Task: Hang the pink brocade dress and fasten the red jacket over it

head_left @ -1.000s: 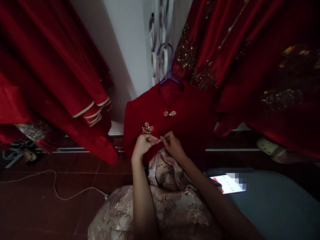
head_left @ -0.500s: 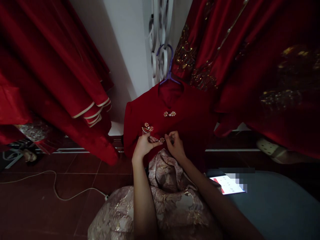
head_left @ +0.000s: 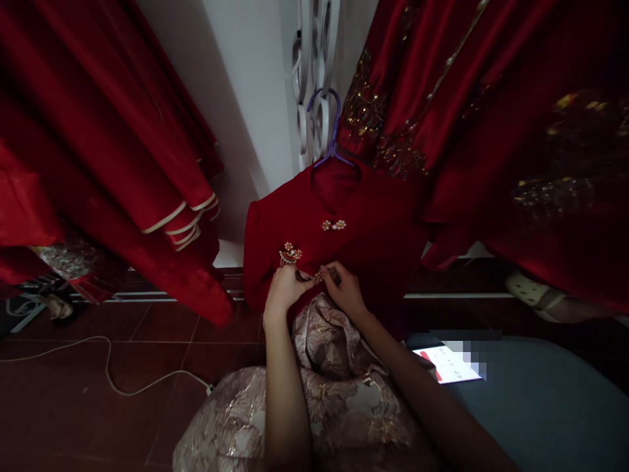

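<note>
A red jacket [head_left: 373,242] hangs in front of me on a purple hanger [head_left: 337,124]. Below its neck is a beaded clasp [head_left: 334,225], and a beaded brooch [head_left: 289,252] with small hanging strands sits on one side of the chest. Lower on the front, my left hand [head_left: 287,288] pinches one side of a second beaded clasp [head_left: 318,276], thumb stretched toward its middle. From the other side my right hand [head_left: 344,285] has its fingertips closed on the same clasp. The fingers hide most of this clasp, so I cannot tell whether its halves are joined.
Red garments [head_left: 162,151] with pale trim hang at left, and red sequined garments [head_left: 403,118] at right. A lit phone [head_left: 447,364] lies on a grey-blue seat [head_left: 550,400]. A white cable [head_left: 147,387] crosses the tiled floor. Patterned fabric [head_left: 339,406] covers my lap.
My right hand has shifted slightly left, its fingertips now over the clasp's end. The left hand has moved a little to the right and turned slightly. The jacket stays in place.
</note>
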